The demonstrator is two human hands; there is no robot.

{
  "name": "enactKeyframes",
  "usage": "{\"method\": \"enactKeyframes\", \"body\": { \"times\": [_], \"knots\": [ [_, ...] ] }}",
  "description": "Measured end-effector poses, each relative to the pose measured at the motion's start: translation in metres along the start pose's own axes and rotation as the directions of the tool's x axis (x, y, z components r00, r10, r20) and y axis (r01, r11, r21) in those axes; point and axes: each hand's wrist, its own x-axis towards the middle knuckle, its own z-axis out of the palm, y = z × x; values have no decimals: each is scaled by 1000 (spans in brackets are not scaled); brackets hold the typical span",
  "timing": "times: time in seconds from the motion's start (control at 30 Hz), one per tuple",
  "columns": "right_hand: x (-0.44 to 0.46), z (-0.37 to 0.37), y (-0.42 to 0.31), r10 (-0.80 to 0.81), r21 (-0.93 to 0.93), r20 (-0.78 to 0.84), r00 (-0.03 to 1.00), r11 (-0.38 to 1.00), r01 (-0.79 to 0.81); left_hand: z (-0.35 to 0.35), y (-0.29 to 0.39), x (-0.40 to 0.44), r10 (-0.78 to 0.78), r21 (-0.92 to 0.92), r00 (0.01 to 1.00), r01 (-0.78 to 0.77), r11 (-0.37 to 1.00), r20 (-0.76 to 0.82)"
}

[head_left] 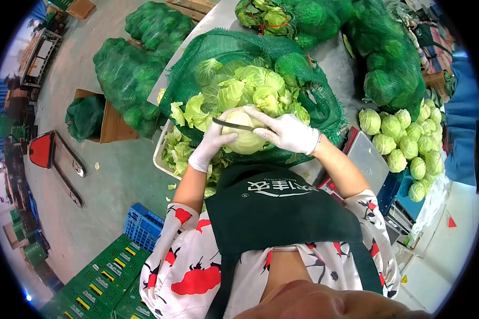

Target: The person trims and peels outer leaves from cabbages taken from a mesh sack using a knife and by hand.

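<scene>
A pale, round cabbage is held in front of my apron. My gloved left hand curves around its left side, thumb across the front. From the right, my gloved right hand reaches over the cabbage, fingers closed on the end of a narrow, dark, curved blade-like strip. This strip lies across the cabbage's upper face; its exact kind is unclear. Just beyond, loose green leaves and cabbages fill an opened green mesh bag.
Trimmed cabbages are piled at right, near a flat-topped scale. Full mesh bags lie behind them; others rest on the floor. At left are a cardboard box, a red pallet jack and green crates.
</scene>
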Motion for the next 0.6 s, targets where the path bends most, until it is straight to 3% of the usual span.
{"method": "enactKeyframes", "body": {
  "times": [0.13, 0.2, 0.27, 0.33, 0.37, 0.43, 0.47, 0.5, 0.53, 0.57, 0.6],
  "knots": [
    [5, 8, -3, -45, -82, -142, 989, 996, 34, -8, -5, 4, 7, 57, 999, -10, 998, 53],
    [5, 9, -7, -18, -73, -206, 978, 997, 3, -5, -4, 2, -5, 42, 1000, 5, 999, 2],
    [10, 19, 9, 183, 374, -212, 960, 923, -94, -3, 5, 3, 32, 84, 999, -33, 996, 17],
    [19, -8, 23, 552, 737, 33, 833, 549, -393, -6, 16, 7, 113, 175, 988, -131, 976, 106],
    [22, -28, 31, 679, 798, 25, 734, 429, -423, -6, 20, 5, 90, 191, 986, -115, 975, 138],
    [20, -46, 51, 605, 914, -83, 792, 363, -182, 3, 16, 0, 27, -93, 992, -16, 996, 121],
    [15, -48, 70, 626, 823, -29, 779, 457, -338, 5, 13, -4, -6, -231, 993, 33, 972, 117],
    [13, -22, 112, 606, 398, -263, 751, 777, -488, -3, -10, -8, -45, -459, 990, 103, 883, 135],
    [21, -14, 104, 464, -146, -454, 761, 804, -577, 0, -13, -8, -46, -613, 991, 112, 782, 122],
    [13, -12, 95, 611, -20, -352, 709, 752, -658, 6, -16, -4, -47, -748, 993, 113, 655, 109],
    [8, -4, 94, 500, 200, -414, 761, 865, -460, 11, -20, 0, -50, -858, 994, 108, 502, 96]
  ]
}}
